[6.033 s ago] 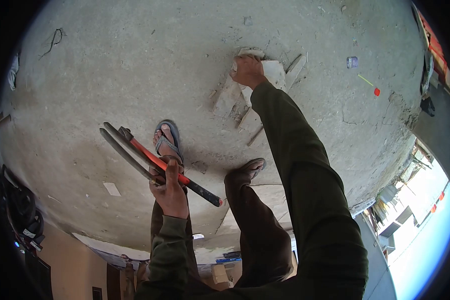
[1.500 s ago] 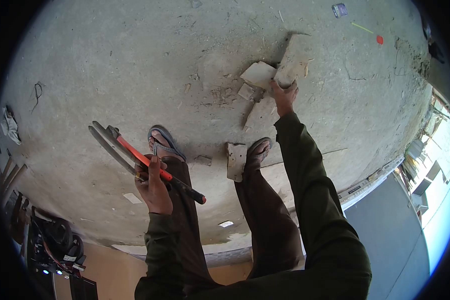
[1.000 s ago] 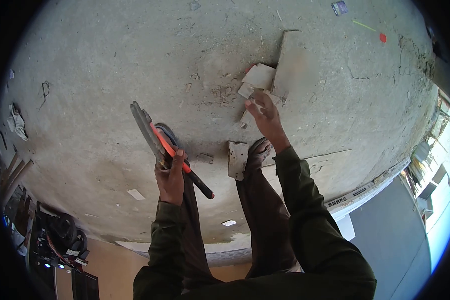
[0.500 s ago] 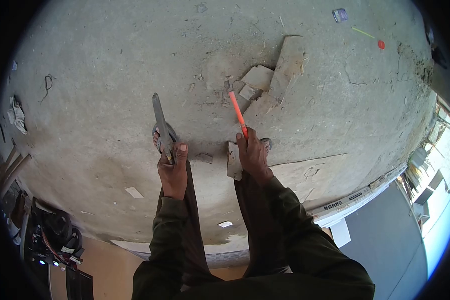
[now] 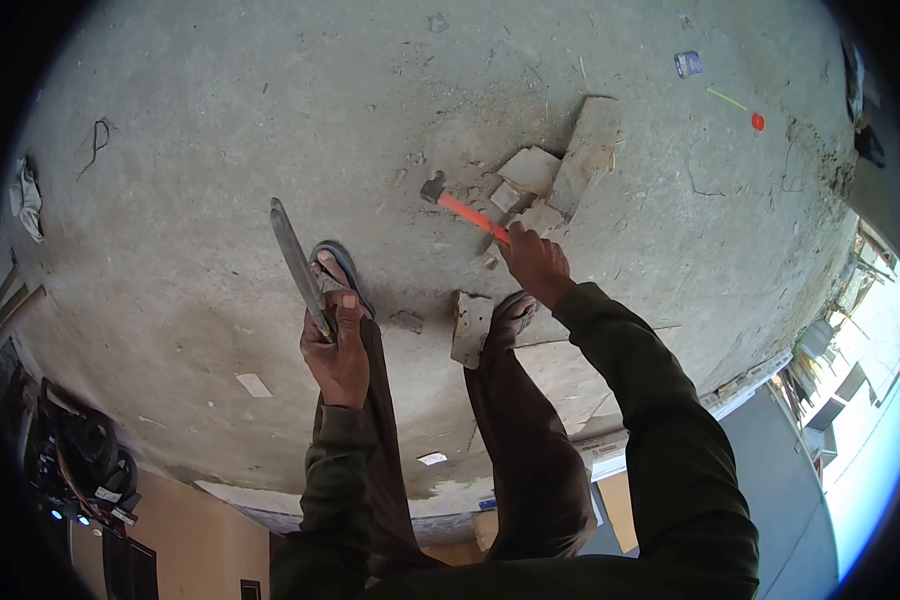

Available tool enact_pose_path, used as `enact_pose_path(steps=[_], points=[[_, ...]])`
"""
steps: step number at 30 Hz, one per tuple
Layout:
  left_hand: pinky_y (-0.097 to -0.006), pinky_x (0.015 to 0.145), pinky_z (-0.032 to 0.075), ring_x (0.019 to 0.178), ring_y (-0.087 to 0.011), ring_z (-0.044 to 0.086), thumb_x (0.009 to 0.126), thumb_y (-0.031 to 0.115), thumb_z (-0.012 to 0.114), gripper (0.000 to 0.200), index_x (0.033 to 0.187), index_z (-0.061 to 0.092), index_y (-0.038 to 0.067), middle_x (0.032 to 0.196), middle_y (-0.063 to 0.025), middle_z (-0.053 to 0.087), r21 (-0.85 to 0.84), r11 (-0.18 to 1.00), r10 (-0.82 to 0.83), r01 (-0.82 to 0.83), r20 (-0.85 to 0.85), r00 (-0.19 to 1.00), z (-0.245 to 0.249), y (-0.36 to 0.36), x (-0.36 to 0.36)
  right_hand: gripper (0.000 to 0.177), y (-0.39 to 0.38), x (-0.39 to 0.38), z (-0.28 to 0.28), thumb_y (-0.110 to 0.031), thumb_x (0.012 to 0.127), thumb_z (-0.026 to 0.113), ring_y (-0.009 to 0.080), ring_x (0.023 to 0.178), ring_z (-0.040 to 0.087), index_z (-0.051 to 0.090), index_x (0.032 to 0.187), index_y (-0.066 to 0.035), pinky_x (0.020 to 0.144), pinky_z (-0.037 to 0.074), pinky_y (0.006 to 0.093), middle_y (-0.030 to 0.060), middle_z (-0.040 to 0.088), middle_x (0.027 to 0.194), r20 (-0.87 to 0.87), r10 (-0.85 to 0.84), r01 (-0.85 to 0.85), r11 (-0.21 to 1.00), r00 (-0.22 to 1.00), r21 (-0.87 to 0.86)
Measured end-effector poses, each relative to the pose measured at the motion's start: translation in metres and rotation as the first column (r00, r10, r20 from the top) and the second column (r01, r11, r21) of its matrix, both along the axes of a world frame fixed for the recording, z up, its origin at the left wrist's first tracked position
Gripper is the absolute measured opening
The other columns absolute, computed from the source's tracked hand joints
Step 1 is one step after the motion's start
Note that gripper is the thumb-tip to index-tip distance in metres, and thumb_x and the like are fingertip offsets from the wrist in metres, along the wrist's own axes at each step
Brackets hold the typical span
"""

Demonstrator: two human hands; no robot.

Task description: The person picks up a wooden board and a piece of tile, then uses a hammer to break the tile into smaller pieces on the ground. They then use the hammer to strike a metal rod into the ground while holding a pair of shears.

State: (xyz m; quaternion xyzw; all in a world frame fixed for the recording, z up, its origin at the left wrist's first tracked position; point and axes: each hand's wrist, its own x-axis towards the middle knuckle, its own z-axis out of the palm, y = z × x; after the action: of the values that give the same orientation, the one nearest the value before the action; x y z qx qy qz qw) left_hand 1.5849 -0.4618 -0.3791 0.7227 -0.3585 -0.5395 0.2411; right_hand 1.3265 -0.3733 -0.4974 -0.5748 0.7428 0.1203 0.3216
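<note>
My left hand (image 5: 337,350) is closed around the lower end of a long grey metal tool (image 5: 295,255), which points up and slightly left over the floor. My right hand (image 5: 537,264) grips the orange-red handle of a hammer (image 5: 470,214); its dark head lies to the upper left of the hand. Just beyond that hand lie broken flat pieces (image 5: 531,170) and a longer board (image 5: 584,150). A small worn block (image 5: 471,328) stands beside my right foot.
Sandalled feet (image 5: 340,272) are on the concrete floor (image 5: 200,200). A motorcycle (image 5: 90,460) is at the lower left, with a pale cloth (image 5: 27,200) above it. A purple packet (image 5: 688,65) and a red item (image 5: 758,122) lie at the upper right.
My right hand has moved up and to the right, and the hammer has swung so its head points left. My left hand and its tool have shifted slightly left.
</note>
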Motion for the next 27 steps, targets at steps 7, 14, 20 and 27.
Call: enact_pose_path(steps=[7, 14, 20, 27], points=[[-0.0204, 0.050, 0.027, 0.055, -0.0022, 0.037, 0.086, 0.037, 0.063, 0.032, 0.082, 0.058, 0.006, 0.068, 0.0051, 0.050, -0.027, 0.999, -0.021, 0.021, 0.006, 1.000, 0.006, -0.011, 0.013, 0.028, 0.009, -0.028, -0.013, -0.035, 0.087, 0.056, 0.0287, 0.050, 0.061, 0.050, 0.084, -0.008, 0.044, 0.049, 0.0404, 0.0110, 0.059, 0.058, -0.060, 0.112, -0.112, 0.994, 0.992, 0.006], [-0.0235, 0.065, 0.037, 0.069, -0.0083, 0.046, 0.087, 0.031, 0.063, 0.029, 0.088, 0.057, 0.003, 0.072, 0.0006, 0.053, 0.052, 0.999, 0.016, -0.015, -0.020, 1.000, 0.011, 0.000, 0.017, 0.029, -0.001, -0.029, -0.016, -0.035, 0.087, 0.055, 0.0290, 0.053, 0.062, 0.048, 0.084, -0.008, 0.046, 0.050, 0.0425, 0.0139, 0.058, 0.063, -0.116, -0.038, 0.042, 0.998, 0.993, 0.036], [-0.0223, 0.052, 0.029, 0.057, -0.0034, 0.036, 0.088, 0.036, 0.061, 0.032, 0.085, 0.057, 0.005, 0.070, 0.0032, 0.051, 0.018, 1.000, -0.011, 0.009, 0.084, 0.996, 0.008, 0.000, 0.018, 0.028, -0.003, -0.007, 0.011, -0.035, 0.087, 0.055, 0.0342, 0.058, 0.063, 0.051, 0.085, -0.007, 0.049, 0.050, 0.0450, 0.0175, 0.060, 0.063, 0.128, 0.189, -0.162, 0.967, 0.974, -0.194], [-0.0222, 0.052, 0.029, 0.057, -0.0039, 0.037, 0.088, 0.037, 0.061, 0.033, 0.087, 0.057, 0.004, 0.070, 0.0025, 0.050, -0.004, 0.999, -0.041, 0.042, 0.094, 0.995, 0.008, 0.001, 0.016, 0.032, -0.019, 0.006, 0.017, -0.037, 0.088, 0.054, 0.0371, 0.058, 0.062, 0.051, 0.090, -0.005, 0.051, 0.049, 0.0483, 0.0176, 0.062, 0.068, 0.171, 0.208, -0.173, 0.964, 0.963, -0.203]])
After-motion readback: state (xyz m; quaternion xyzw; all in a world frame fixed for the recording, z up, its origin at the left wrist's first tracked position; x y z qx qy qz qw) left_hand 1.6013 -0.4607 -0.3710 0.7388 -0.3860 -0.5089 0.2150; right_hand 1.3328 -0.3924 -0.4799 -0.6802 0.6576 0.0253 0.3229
